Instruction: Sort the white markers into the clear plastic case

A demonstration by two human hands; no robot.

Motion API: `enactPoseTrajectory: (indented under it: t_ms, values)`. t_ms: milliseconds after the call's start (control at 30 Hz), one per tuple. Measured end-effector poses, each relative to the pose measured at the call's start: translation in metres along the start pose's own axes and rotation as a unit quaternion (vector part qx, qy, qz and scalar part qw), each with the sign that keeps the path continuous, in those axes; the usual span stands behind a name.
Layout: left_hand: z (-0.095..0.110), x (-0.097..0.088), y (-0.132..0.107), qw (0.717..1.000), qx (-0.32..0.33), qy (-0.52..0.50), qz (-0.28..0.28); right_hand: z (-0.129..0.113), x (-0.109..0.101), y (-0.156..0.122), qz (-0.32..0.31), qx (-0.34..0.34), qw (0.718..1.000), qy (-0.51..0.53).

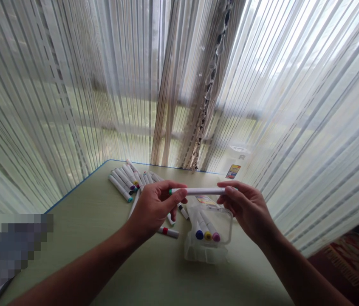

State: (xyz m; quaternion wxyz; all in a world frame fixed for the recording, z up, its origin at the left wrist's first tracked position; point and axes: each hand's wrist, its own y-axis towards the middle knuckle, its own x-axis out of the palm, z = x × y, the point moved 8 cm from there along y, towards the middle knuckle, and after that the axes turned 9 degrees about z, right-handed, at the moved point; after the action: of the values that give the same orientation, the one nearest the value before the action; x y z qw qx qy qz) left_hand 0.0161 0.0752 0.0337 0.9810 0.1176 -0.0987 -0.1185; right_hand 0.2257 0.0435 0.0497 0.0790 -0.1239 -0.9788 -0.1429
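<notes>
A white marker (203, 191) with green ends is held level in the air between both hands. My left hand (156, 204) pinches its left end between thumb and fingers. At the other end, my right hand (246, 204) grips it the same way, covering most of that tip. Just below stands a clear plastic case (209, 254), with several markers inside showing blue (199, 234), yellow (207, 235) and pink ends (216, 236). Behind my left hand lies a loose pile of white markers (125, 178), partly hidden by it. A marker with a red band (171, 232) lies near my left wrist.
The pale green table (80, 242) has a blue edge at the back. A clear package with a yellow label (233, 171) stands at the far right. String curtains (128, 85) hang behind the table. Patterned fabric (354, 263) shows at the lower right.
</notes>
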Motion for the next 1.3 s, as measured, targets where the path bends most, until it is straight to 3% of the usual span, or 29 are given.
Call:
enactPoseTrajectory:
  t_ms: [300, 800, 1300]
  values:
    - [0.002, 0.003, -0.005, 0.999, -0.011, 0.049, -0.018, 0.006, -0.001, 0.001, -0.002, 0.018, 1.000, -0.016]
    - [0.002, 0.000, -0.001, 0.998, -0.023, -0.049, 0.024, -0.002, 0.004, 0.002, 0.000, 0.033, 0.998, 0.050]
    - [0.002, 0.005, -0.004, 0.999, -0.005, 0.029, -0.018, 0.009, -0.005, 0.003, -0.014, 0.008, 1.000, -0.001]
